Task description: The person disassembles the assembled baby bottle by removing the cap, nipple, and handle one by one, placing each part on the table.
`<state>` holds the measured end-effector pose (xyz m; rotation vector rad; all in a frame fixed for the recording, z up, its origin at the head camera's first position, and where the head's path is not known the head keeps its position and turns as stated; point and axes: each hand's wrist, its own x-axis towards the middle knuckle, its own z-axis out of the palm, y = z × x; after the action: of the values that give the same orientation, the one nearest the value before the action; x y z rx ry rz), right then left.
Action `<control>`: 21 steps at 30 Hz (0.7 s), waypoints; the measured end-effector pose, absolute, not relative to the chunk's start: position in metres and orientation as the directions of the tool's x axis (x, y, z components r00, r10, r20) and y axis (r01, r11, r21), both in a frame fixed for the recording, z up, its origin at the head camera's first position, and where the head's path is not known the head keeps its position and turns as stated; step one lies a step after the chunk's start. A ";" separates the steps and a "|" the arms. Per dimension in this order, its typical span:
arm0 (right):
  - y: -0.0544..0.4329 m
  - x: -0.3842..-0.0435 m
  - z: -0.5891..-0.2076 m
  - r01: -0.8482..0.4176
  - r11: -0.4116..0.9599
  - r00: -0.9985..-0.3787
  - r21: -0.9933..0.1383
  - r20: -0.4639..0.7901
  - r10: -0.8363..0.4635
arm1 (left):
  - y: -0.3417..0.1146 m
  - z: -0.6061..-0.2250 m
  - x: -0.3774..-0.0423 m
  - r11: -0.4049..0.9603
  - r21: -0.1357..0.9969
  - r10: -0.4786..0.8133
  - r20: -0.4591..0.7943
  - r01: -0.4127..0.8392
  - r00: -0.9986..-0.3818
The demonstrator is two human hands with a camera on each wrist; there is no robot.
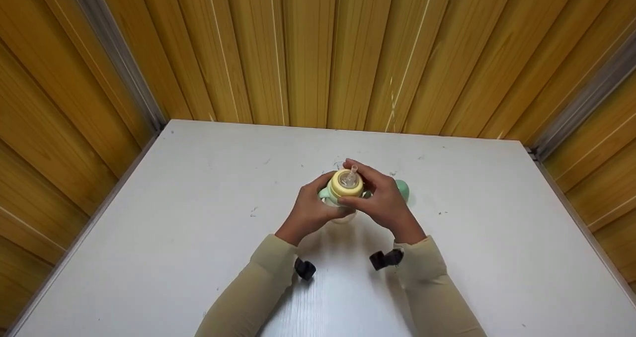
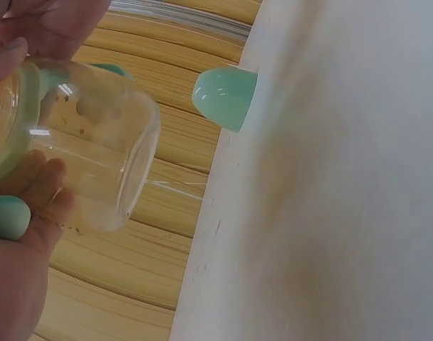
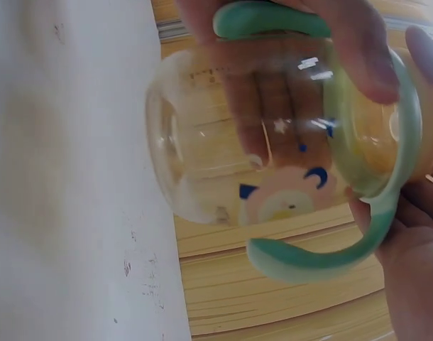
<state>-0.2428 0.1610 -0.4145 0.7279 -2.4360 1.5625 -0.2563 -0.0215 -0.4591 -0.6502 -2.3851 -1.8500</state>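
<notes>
A clear baby bottle (image 1: pixel 347 192) with a yellow collar and a transparent nipple is held upright between both hands, raised above the white table. My left hand (image 1: pixel 309 209) grips the bottle's side, its fingers wrapping round the body. From the other side, my right hand (image 1: pixel 386 200) holds the yellow collar, with the thumb at its front. Pale green handles (image 3: pixel 309 261) curve from a ring on the bottle, and the right wrist view shows a printed cartoon animal on the clear body (image 3: pixel 223 142). No liquid shows inside it.
A green dome-shaped cap (image 2: pixel 225 98) stands on the white table (image 1: pixel 198 217), just beyond the right hand in the head view. Yellow wood-patterned panels (image 1: pixel 308 53) rise behind the table and at both sides.
</notes>
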 end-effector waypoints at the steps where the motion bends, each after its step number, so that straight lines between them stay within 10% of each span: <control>1: 0.160 -0.243 -0.415 -0.478 0.352 -0.872 -0.805 0.387 -0.299 | -0.021 -0.459 -0.256 0.200 0.913 0.284 0.292 0.354 -0.913; 21: 0.143 -0.241 -0.426 -0.506 0.479 -0.850 -0.718 0.511 -0.132 | -0.015 -0.461 -0.255 0.232 0.882 0.233 0.360 0.411 -0.904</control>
<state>-0.2405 0.1427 -0.4258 0.5329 -2.3426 1.3261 -0.2549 -0.0145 -0.4612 -0.6174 -2.3421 -1.7515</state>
